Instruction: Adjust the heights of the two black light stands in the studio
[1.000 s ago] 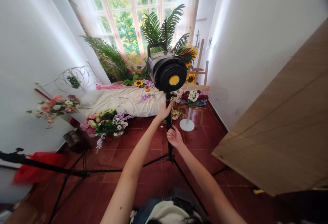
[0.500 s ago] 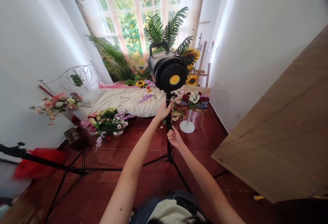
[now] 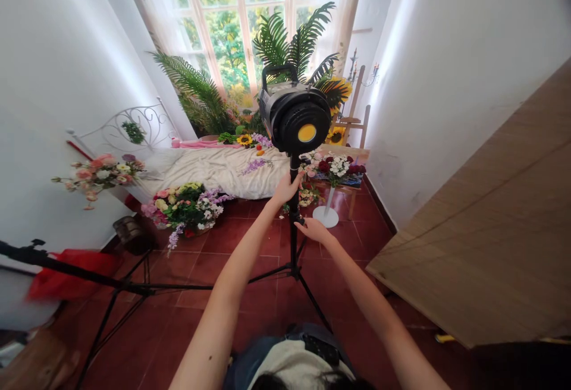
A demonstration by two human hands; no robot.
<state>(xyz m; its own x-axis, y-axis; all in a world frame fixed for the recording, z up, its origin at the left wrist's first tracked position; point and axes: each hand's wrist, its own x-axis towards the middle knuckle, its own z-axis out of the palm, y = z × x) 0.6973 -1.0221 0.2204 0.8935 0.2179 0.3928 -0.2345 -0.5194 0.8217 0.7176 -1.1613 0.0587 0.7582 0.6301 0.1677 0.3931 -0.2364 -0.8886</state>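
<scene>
A black studio light point(image 3: 297, 113) with a round yellow front and a carry handle sits on top of an upright light stand point(image 3: 293, 253). My left hand point(image 3: 286, 189) is wrapped round the upper pole, just below the light. Lower down, my right hand point(image 3: 316, 229) pinches the small black knob point(image 3: 300, 221) on the right side of the pole. Its fingertips are partly hidden against the knob. The stand's legs are spread on the red tiled floor.
A bed with a cream cover point(image 3: 232, 170) lies beyond the stand, with a flower basket point(image 3: 185, 208) before it. A white-based flower stand point(image 3: 325, 216) is close on the right. A second black stand point(image 3: 129, 286) spreads at left; a wooden board point(image 3: 482, 217) leans at right.
My right hand has turned from a curled, palm-up pose to a palm-down pinch on the knob. My left hand keeps its hold on the pole. The view has shifted slightly.
</scene>
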